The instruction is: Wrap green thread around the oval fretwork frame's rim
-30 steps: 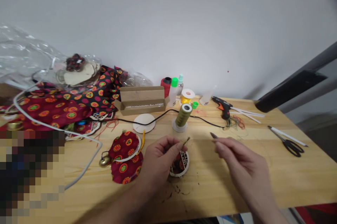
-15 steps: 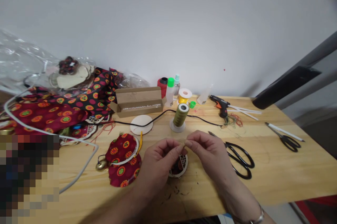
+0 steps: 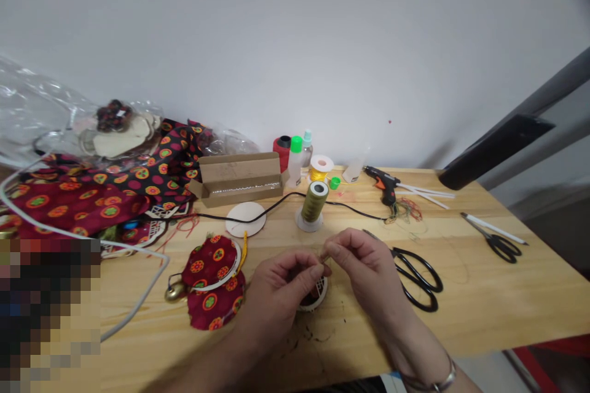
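My left hand [image 3: 283, 285] and my right hand [image 3: 362, 264] meet over the table, thumbs and forefingers pinched tip to tip. Between them shows a tiny bit of olive-tan thread [image 3: 324, 255], mostly hidden by the fingers. Just behind stands an olive thread spool [image 3: 314, 202] on a white base. Partly covered below my hands lies a round white lattice piece [image 3: 318, 302] with dark fabric inside. Left of my left hand rests a maroon flower-print fabric piece [image 3: 214, 267] with a white rim, a yellow cord and a brass bell [image 3: 175, 291].
Large black scissors [image 3: 421, 279] lie right of my right hand; smaller scissors [image 3: 500, 245] and a pencil are farther right. A glue gun [image 3: 385, 184], bottles [image 3: 295, 162], a yellow cord spool [image 3: 321, 168] and an open cardboard box [image 3: 239, 181] line the back. Patterned fabric [image 3: 83, 196] heaps at left.
The pinched fingertips have shifted slightly, and my left thumb sits a little lower. The whole view has moved a touch; the table items stay in place.
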The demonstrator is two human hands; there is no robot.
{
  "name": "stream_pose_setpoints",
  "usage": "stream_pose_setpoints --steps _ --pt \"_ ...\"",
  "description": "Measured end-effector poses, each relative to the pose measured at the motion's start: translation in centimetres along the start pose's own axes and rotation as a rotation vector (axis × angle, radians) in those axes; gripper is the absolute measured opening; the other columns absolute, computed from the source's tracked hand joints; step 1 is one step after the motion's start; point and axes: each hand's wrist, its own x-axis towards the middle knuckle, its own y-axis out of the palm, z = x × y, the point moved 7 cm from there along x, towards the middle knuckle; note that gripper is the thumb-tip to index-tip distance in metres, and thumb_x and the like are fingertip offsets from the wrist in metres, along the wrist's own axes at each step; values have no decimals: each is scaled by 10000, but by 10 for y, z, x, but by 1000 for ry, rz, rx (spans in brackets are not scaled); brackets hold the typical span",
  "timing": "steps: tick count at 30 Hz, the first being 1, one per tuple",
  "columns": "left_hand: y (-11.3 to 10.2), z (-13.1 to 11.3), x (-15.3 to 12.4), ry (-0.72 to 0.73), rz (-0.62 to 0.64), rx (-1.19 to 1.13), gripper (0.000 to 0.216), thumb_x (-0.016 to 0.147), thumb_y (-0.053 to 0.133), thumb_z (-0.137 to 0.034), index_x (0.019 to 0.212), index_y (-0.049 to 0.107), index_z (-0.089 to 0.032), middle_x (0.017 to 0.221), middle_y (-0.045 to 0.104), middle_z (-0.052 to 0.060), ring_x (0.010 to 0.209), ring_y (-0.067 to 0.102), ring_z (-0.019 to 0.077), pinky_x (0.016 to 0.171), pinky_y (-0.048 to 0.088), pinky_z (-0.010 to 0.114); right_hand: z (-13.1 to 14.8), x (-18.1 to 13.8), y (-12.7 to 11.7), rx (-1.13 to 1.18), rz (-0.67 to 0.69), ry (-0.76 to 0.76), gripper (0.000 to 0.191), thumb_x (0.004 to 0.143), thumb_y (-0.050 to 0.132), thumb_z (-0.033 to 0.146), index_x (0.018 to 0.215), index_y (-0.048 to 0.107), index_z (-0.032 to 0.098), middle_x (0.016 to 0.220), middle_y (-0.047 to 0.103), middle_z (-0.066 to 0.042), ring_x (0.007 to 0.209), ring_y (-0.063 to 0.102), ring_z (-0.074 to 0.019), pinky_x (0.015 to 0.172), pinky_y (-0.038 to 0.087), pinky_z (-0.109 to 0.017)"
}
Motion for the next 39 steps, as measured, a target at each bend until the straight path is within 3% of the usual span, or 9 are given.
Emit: stream_pose_setpoints --steps 5,8,12,16,24,27,31,35,39 --pt "0 -4 1 -1 -11 17 175 743 684 -323 703 676 -153 597 596 -4 548 477 102 530 353 212 -1 1 5 93 29 23 174 765 623 293 657 600 158 681 635 -17 628 557 -132 616 453 -259" --pt "0 -6 0 -5 -44 43 187 741 681 -333 702 658 -151 577 592 -6 524 461 98 509 337 207 -4 1 10 175 92 117 182 781 601 343 771 604 161 728 632 -14 599 562 -118 589 478 -254" --pt "4 -4 -1 -41 -40 12 209 721 687 -346 698 635 -145 567 608 6 493 450 94 484 317 209 -8 0 15 149 180 221 239 799 560 400 816 570 161 540 546 33 463 513 -107 437 410 -218" --pt "3 -4 -1 -60 -78 -2 204 697 698 -336 695 640 -141 493 532 -32 443 399 72 445 279 193 -6 2 9 81 138 150 254 797 580 357 649 506 165 480 409 73 423 341 -56 406 251 -190" --pt "0 -2 2 -52 -62 -20 128 718 646 -262 678 630 -142 486 569 -16 418 414 79 438 304 200 -7 5 -4 10 41 104 302 797 576 386 608 469 177 505 372 69 471 281 -75 442 224 -214" --pt "-4 1 2 -48 -80 -58 141 709 638 -229 597 604 -149 743 685 61 535 534 120 542 404 244 -6 5 -8 -1 25 100 298 798 571 402 622 484 177 511 369 66 473 282 -80 443 218 -217" --pt "-13 -6 3 66 -189 15 218 735 633 -264 554 590 -149 1119 623 108 945 589 230 795 435 296 0 5 -12 -70 11 72 268 782 582 376 620 518 172 525 365 57 493 293 -86 452 231 -222" --pt "-22 -21 -3 254 -380 -23 147 704 694 -260 720 564 -192 1193 577 59 1071 549 229 865 431 303 7 4 -12 -136 9 46 246 760 584 362 613 555 167 527 372 50 502 294 -89 462 249 -225" --pt "-13 -23 -4 267 -272 8 178 786 628 -273 957 615 -224 1106 655 53 1074 552 220 892 418 309 12 3 -6 -176 42 7 202 745 604 318 614 585 166 557 458 34 544 382 -104 518 332 -230"
